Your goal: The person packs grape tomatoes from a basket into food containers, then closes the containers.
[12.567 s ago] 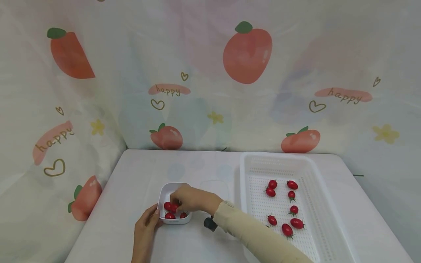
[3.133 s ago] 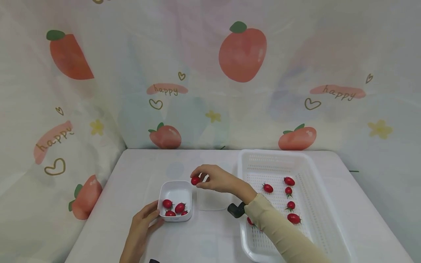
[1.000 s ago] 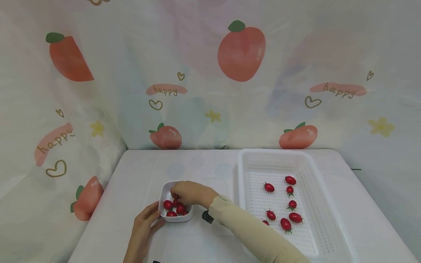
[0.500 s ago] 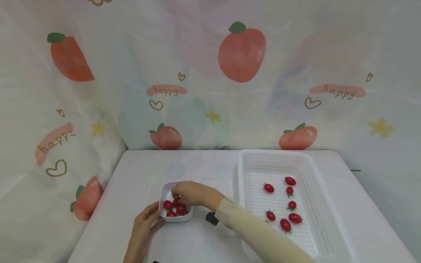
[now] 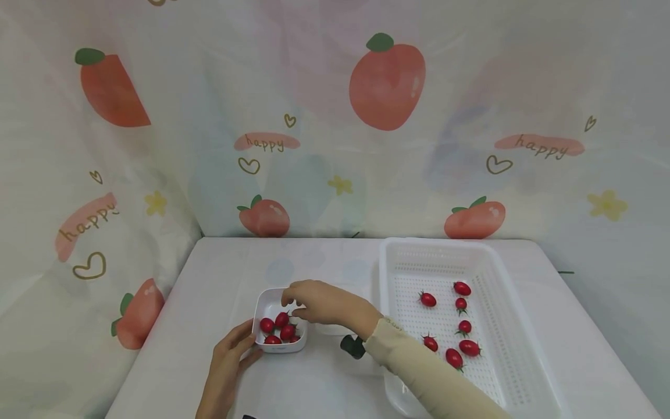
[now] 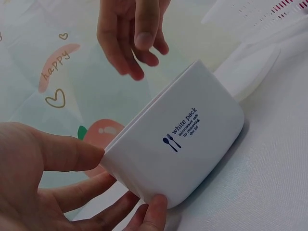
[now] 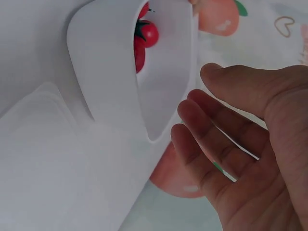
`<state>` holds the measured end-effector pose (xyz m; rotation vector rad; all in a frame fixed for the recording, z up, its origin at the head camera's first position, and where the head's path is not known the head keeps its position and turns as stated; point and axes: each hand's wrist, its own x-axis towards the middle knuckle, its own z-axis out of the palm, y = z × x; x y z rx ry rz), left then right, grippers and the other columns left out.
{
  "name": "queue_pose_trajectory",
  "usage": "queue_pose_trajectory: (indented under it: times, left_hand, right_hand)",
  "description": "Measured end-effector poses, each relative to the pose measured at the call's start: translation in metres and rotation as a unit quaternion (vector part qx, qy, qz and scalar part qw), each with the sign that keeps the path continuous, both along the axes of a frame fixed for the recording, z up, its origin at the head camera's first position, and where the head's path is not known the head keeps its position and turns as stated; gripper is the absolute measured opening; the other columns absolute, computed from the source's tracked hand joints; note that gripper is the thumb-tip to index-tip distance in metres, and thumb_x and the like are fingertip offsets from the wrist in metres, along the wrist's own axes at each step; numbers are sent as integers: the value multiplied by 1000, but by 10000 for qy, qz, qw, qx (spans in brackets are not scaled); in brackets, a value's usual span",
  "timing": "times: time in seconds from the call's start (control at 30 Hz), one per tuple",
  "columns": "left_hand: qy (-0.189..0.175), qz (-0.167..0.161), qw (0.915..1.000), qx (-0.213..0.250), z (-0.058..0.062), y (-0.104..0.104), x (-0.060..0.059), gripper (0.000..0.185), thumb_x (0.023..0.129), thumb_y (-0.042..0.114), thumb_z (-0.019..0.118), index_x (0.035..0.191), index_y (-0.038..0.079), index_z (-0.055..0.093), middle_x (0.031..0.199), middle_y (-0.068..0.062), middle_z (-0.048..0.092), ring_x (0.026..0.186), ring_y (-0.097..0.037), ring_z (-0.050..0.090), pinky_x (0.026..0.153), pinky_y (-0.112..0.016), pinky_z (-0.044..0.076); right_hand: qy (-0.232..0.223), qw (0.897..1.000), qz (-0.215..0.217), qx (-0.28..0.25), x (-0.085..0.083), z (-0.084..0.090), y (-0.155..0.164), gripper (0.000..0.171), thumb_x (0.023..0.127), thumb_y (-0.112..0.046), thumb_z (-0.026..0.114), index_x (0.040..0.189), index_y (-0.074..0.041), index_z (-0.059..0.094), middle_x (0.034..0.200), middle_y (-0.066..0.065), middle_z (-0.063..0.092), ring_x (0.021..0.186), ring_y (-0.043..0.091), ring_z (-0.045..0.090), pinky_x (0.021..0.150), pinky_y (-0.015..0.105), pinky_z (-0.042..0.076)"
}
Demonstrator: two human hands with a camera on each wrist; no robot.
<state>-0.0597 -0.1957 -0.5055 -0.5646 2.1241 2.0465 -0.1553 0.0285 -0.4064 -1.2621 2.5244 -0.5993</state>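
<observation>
A small white food box (image 5: 280, 348) stands on the table with several cherry tomatoes (image 5: 266, 325) in its near part. My left hand (image 5: 228, 356) holds its left side; in the left wrist view the thumb is at the rim's corner and the other fingers lie along the wall and base. Over the box's right rim hovers my right hand (image 5: 328, 303), its fingers loosely bent and apart. Nothing is between them in the right wrist view. Printed words mark the box's front wall in the left wrist view.
To the right, a large white perforated basket (image 5: 515, 326) holds several more cherry tomatoes (image 5: 455, 358), partly covered by the right sleeve. A clear lid (image 7: 36, 159) lies flat on the table beside the box. A printed cloth backdrop (image 5: 314, 87) rises behind the table.
My right hand has let go of a cherry tomato in the box and risen up and to the right, its fingers spreading. The left hand keeps its place at the box.
</observation>
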Motion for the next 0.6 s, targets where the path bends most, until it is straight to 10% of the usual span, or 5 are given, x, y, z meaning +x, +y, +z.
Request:
queue_pose_trajectory:
  times: [0.6]
  left_hand:
    - [-84, 17, 10000, -9, 2, 1, 0, 50, 107, 22, 57, 154, 6, 48, 160, -21, 46, 132, -31, 57, 104, -41, 60]
  right_hand:
    - [-448, 9942, -499, -840, 7, 25, 64, 26, 100, -9, 68, 126, -10, 68, 124, 4, 72, 108, 21, 67, 95, 35, 60]
